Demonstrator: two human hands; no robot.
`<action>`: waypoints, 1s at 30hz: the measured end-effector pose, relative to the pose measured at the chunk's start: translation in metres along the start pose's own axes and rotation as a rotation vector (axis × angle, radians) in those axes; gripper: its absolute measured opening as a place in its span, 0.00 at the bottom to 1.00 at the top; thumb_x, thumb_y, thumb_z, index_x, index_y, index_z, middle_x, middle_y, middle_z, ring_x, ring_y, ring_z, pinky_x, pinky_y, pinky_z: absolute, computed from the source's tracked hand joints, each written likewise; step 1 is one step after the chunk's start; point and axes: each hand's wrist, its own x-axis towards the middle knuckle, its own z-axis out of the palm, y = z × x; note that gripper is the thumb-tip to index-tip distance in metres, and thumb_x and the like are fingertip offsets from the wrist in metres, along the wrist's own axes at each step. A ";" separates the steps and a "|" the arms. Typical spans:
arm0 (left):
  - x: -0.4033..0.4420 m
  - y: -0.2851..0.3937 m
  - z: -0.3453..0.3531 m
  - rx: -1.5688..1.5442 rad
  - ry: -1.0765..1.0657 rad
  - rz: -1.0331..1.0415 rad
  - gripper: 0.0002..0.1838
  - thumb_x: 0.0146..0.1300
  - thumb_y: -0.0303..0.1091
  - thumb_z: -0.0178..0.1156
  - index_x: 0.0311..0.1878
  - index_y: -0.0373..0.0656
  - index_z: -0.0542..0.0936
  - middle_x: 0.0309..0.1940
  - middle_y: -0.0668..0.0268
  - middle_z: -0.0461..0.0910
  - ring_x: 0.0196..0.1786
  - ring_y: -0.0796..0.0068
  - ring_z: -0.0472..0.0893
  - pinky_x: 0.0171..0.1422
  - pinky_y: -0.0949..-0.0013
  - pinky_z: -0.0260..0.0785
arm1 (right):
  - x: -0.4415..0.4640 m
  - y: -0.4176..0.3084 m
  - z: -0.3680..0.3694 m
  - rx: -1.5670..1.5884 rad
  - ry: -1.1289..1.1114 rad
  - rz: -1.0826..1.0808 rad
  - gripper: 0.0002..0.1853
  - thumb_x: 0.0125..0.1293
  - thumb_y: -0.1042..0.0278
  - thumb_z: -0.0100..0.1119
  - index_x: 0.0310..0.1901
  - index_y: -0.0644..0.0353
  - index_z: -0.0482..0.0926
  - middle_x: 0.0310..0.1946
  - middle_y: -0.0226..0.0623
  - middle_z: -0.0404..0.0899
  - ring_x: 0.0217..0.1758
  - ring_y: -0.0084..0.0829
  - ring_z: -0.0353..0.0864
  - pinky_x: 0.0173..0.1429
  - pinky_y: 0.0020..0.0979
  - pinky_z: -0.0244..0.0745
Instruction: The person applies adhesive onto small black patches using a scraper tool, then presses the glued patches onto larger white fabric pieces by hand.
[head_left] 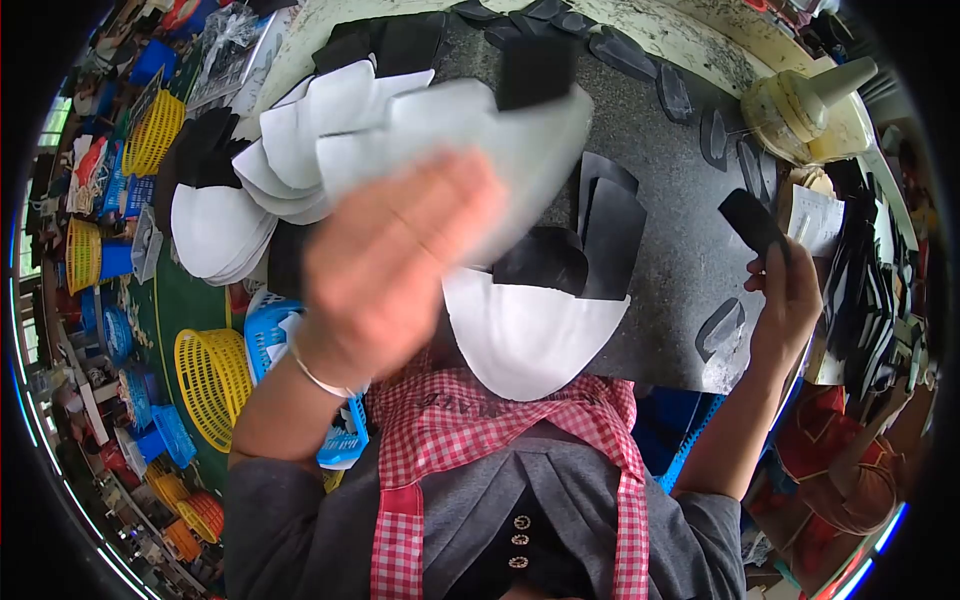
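Head view: a white-and-black panel (545,150) appears blurred over the dark work surface (660,335), just beyond my left hand (385,255). My left hand is also blurred, its fingers extended across the panel's near side; I cannot tell whether they grip it. The panel looks thin, light and flexible and probably sags from one corner; the recommended hold is its rim, thumb and fingers on opposite faces. My right hand (785,285) pinches a black strip (750,220) at its lower end; the strip looks small and light, best held by that end. A second panel (535,340) lies nearest my checked apron (430,440). Further out, white pieces (335,115) lie fanned at left and a yellowish tub (775,120) stands at far right.
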 end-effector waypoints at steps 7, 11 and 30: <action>-0.025 0.058 0.033 -0.746 -0.428 -0.210 0.26 0.70 0.43 0.72 0.64 0.38 0.82 0.56 0.58 0.87 0.52 0.67 0.90 0.49 0.65 0.80 | -0.034 -0.040 0.038 0.380 -0.241 0.046 0.12 0.79 0.75 0.60 0.59 0.68 0.83 0.35 0.38 0.87 0.31 0.21 0.84 0.34 0.22 0.78; -0.014 0.032 0.031 -1.241 -0.428 -0.811 0.25 0.68 0.36 0.76 0.62 0.35 0.78 0.52 0.56 0.86 0.44 0.77 0.88 0.41 0.76 0.78 | -0.060 -0.073 0.073 0.465 -0.571 0.223 0.11 0.79 0.80 0.57 0.58 0.70 0.84 0.37 0.35 0.82 0.34 0.21 0.85 0.34 0.22 0.79; -0.021 0.026 0.061 -0.430 -0.401 -0.569 0.12 0.63 0.28 0.72 0.29 0.41 0.77 0.21 0.67 0.80 0.20 0.69 0.82 0.25 0.65 0.72 | -0.074 -0.059 0.118 -0.190 -0.680 -0.086 0.17 0.68 0.78 0.69 0.50 0.61 0.69 0.30 0.41 0.81 0.28 0.37 0.87 0.31 0.37 0.81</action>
